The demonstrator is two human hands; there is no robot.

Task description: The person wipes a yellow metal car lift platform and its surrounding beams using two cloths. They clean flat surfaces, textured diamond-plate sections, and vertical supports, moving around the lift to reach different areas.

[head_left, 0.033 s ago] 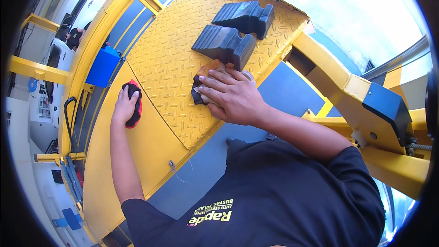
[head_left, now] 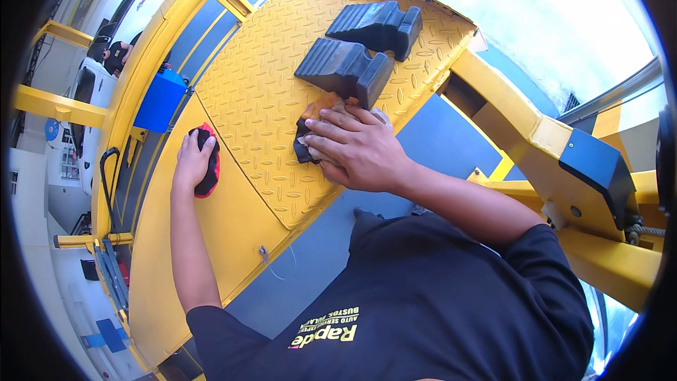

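My left hand [head_left: 187, 164] rests on a black pad with a red edge [head_left: 207, 182], its fingers curled over the top. The pad lies on the smooth yellow panel [head_left: 201, 247]. My right hand [head_left: 368, 149] presses a bunched, stained rag [head_left: 316, 109] of orange, beige and dark cloth against the yellow tread plate [head_left: 257, 102]; the palm hides much of it. Just beyond that hand stand two black ribbed wheel chocks, a nearer one [head_left: 342, 67] close to its fingers and a farther one [head_left: 374, 22].
Yellow lift beams [head_left: 116, 120] run along the left. A blue box [head_left: 159, 102] sits beside them. At right, a yellow arm with a black cover [head_left: 598, 175] rises near my elbow. A small metal fitting [head_left: 263, 252] is on the panel's near edge. A person [head_left: 115, 58] is far left.
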